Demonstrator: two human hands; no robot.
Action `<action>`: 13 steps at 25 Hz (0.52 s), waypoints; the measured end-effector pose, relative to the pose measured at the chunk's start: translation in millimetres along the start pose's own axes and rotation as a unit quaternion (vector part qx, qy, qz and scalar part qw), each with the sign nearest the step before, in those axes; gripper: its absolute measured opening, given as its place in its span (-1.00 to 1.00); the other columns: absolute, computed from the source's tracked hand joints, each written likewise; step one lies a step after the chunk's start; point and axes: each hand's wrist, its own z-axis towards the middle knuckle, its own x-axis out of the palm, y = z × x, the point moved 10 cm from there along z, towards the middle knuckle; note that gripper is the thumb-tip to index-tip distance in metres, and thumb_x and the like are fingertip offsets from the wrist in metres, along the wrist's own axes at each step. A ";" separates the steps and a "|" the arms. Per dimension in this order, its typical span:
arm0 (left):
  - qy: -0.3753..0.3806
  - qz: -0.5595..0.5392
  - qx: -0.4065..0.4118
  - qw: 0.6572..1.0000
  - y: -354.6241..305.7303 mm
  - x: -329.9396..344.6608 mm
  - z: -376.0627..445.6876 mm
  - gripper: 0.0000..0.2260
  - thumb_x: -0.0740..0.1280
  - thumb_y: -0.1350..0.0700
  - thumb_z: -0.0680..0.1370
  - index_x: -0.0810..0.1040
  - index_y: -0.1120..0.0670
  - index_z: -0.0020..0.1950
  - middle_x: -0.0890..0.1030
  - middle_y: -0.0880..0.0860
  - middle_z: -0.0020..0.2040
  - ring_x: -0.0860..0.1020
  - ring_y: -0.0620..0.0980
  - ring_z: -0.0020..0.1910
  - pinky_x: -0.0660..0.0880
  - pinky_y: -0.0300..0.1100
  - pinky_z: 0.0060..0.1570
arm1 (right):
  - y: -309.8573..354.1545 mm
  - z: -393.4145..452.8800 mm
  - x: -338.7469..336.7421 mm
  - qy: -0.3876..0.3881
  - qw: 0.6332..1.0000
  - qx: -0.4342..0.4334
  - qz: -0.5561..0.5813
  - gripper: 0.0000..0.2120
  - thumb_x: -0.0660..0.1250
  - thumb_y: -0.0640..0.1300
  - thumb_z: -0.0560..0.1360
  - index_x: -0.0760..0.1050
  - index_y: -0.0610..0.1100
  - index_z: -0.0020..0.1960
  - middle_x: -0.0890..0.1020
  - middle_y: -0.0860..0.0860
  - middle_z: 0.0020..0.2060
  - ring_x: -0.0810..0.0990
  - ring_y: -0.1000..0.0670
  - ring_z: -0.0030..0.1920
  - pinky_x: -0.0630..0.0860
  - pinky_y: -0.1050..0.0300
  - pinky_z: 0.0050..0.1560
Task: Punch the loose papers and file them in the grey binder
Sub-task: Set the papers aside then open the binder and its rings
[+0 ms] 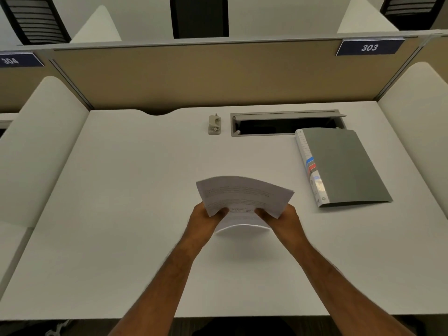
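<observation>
A stack of loose printed papers (243, 195) is held above the middle of the white desk (121, 202), bowed upward across its width. My left hand (206, 218) grips the stack's left side with the thumb on top. My right hand (282, 218) grips its right side the same way. The grey binder (344, 166) lies closed on the desk to the right, its striped spine label facing left. A small beige hole punch (214, 124) stands at the back of the desk, apart from both hands.
An open cable tray slot (286, 124) is set in the desk's back edge, next to the binder's far corner. A tan partition (194, 76) with the sign 303 closes the back. White side panels flank the desk left and right.
</observation>
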 end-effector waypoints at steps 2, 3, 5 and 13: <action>-0.009 -0.012 0.001 1.000 -0.6 -4.5 -0.3 -0.76 0.45 0.11 0.60 0.61 -0.13 0.24 0.71 -0.12 0.08 0.67 -0.08 0.06 0.66 -0.20 0.01 | 4.0 0.5 2.9 0.002 1.000 0.002 -0.004 -0.72 0.53 -0.11 0.49 0.57 0.05 0.16 0.69 0.16 -0.02 0.68 0.21 -0.06 0.62 0.32 -0.12; -0.013 -0.025 -0.003 1.000 1.2 -8.3 -0.9 -0.75 0.46 0.11 0.59 0.61 -0.13 0.23 0.71 -0.11 0.08 0.68 -0.07 0.05 0.67 -0.18 -0.01 | 5.5 0.3 6.1 0.003 1.000 0.005 0.000 -0.72 0.53 -0.11 0.48 0.57 0.05 0.14 0.68 0.15 -0.03 0.69 0.20 -0.08 0.62 0.33 -0.16; -0.015 -0.046 -0.017 0.999 7.6 -15.6 -2.7 -0.74 0.49 0.10 0.57 0.61 -0.10 0.23 0.72 -0.10 0.09 0.71 -0.05 0.03 0.69 -0.16 -0.04 | 5.9 -1.3 14.5 0.008 1.000 0.013 0.009 -0.71 0.54 -0.09 0.46 0.54 0.09 0.11 0.68 0.15 -0.03 0.71 0.16 -0.11 0.63 0.29 -0.21; -0.042 -0.028 -0.049 0.998 47.0 -69.3 -8.2 -0.69 0.54 0.06 0.52 0.60 -0.05 0.23 0.73 -0.07 0.10 0.74 -0.05 -0.02 0.70 -0.07 -0.02 | -7.2 -8.1 75.8 0.033 0.997 0.051 0.044 -0.56 0.58 -0.02 0.43 0.53 0.04 0.25 0.71 0.11 0.07 0.73 0.09 -0.02 0.70 0.08 -0.05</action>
